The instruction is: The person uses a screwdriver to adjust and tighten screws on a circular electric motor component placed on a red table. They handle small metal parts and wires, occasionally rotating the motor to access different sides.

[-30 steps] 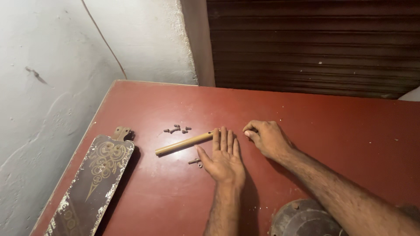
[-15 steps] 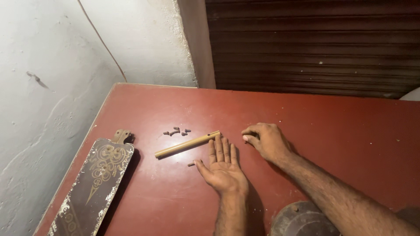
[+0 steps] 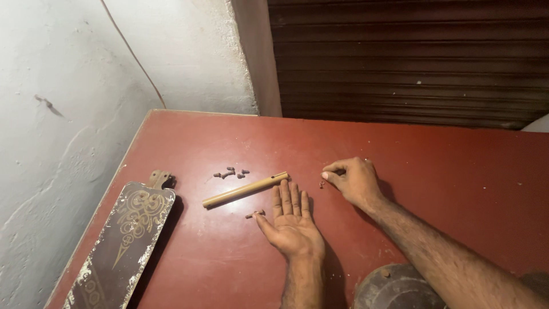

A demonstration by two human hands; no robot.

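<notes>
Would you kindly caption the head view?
Left hand palm-up beside a wooden stick; right hand pinches a small piece.

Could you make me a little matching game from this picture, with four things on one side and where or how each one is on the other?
Things:
1. left hand
2. right hand
3. wooden stick
4. painted board

States:
A. lies at the table's left edge
B. palm up, fingers flat
C. knuckles up, fingertips pinched by a small dark bit
D. lies slanted just beyond the open palm's fingertips

Pairs: 1-B, 2-C, 3-D, 4-A
</notes>
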